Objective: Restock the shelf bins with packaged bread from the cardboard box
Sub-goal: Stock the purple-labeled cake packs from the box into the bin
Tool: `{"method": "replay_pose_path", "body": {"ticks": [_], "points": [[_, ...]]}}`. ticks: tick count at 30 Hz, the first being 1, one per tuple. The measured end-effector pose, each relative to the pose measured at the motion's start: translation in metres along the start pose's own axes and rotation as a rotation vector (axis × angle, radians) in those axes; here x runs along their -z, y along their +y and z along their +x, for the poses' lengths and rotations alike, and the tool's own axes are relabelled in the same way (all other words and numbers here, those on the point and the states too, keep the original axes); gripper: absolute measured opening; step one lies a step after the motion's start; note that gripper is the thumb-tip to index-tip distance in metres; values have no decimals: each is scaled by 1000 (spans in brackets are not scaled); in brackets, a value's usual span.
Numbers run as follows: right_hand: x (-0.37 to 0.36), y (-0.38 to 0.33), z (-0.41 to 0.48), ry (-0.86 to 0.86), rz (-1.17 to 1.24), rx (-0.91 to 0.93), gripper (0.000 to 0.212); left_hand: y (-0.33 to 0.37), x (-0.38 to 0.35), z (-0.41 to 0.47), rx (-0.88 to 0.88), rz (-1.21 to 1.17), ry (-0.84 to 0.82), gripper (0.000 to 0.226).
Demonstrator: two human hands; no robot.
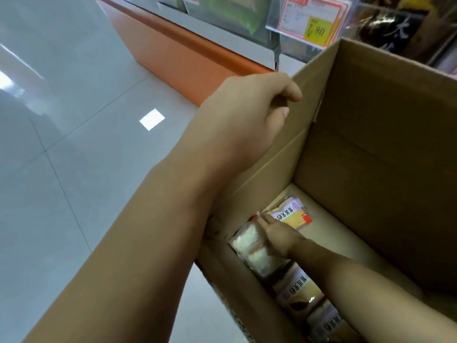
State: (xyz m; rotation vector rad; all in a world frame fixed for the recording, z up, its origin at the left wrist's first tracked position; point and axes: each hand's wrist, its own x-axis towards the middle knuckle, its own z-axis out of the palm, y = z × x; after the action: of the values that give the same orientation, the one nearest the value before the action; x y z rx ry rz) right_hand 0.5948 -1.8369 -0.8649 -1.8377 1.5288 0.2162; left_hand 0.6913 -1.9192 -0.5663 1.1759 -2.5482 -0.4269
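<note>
While your left hand (247,112) is gripping the box (371,120) rim, your right hand (277,233) is pinching a pack (249,248) at the bottom. It is lying against the left wall directly under that hand, long axis running toward you.

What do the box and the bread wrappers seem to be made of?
The box looks like plain brown cardboard, matte, probably corrugated: creased fold lines and raw cut edges show. The bread packs look wrapped in thin plastic film, slightly glossy; one shows white bread through a clear part, others are printed purple and yellow.
</note>
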Motion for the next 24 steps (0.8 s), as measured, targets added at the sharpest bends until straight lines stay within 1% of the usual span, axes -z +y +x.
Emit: {"method": "replay_pose_path", "body": {"ticks": [2, 7, 10, 11, 13, 15, 17, 19, 21, 24], "points": [[0, 1, 2, 1, 51, -29, 99, 1, 0, 0, 1, -9, 8, 27], [4, 3, 16, -93, 191, -78, 103, 0, -2, 5, 12, -5, 23, 26], [3, 10, 17, -137, 219, -85, 111, 0, -4, 8, -8, 35, 22, 25], [1, 11, 15, -151, 223, -81, 109, -1, -5, 9, -14, 41, 23, 24], [1, 11, 8, -197, 206, -73, 90, -2, -5, 10, -21, 39, 33, 23], [0, 11, -1, -207, 15, -6, 77, -2, -6, 10, -24, 42, 41, 22], [-4, 12, -10, -154, -201, 91, 72, -2, -6, 11, -27, 39, 43, 22], [-9, 15, -17, -125, -322, 135, 66, -2, -8, 10, -37, 28, 45, 22], [-10, 17, -23, -73, -384, 167, 56, -2, -8, 9, -48, 25, 44, 23], [11, 15, -35, 27, -387, 212, 43, -4, -9, 9, -46, 27, 47, 24]]}}
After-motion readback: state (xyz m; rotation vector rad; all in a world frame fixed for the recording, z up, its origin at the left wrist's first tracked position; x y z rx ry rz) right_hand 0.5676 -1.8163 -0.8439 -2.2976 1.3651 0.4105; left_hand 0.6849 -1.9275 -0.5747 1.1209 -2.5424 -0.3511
